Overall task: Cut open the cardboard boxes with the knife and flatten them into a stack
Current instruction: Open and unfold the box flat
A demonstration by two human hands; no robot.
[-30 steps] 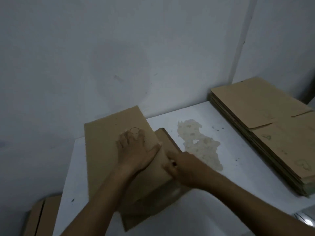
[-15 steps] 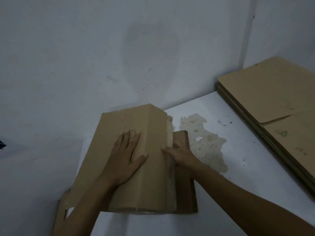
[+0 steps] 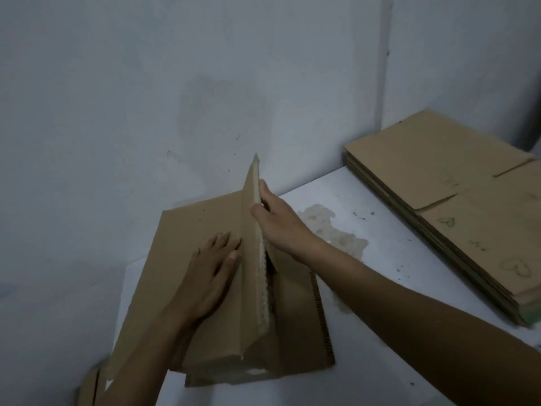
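At about seven o'clock, nearest the camera and below the edge of the tabletop (image 3: 395,244), a scrap of cardboard (image 3: 87,388) shows; what it belongs to cannot be told.

The box (image 3: 175,244) in hand lies at six o'clock on the near left part of the tabletop. It looks already cut open and collapsed, its panels mostly lying flat on one another. The left hand (image 3: 215,276) rests palm down on the broad left panel, fingers (image 3: 222,244) straight and spread, pinning it. Just beyond, toward twelve o'clock, the right hand (image 3: 278,227) pinches the upper edge of one flap (image 3: 248,200), thumb on the far side and fingers curled over the near side. That flap stands up on edge along its fold, so this box is not yet flat; it probably has to be folded over and pressed down.

No knife shows anywhere, so the cutting on this box seems finished.

Past the hands, at one o'clock, a pale stain (image 3: 330,227) marks the tabletop. At three o'clock, well apart from the box, sits the stack (image 3: 439,177) of flattened cardboard, many sheets deep against the wall (image 3: 175,83). Much of the job appears done; this box has to join the stack.
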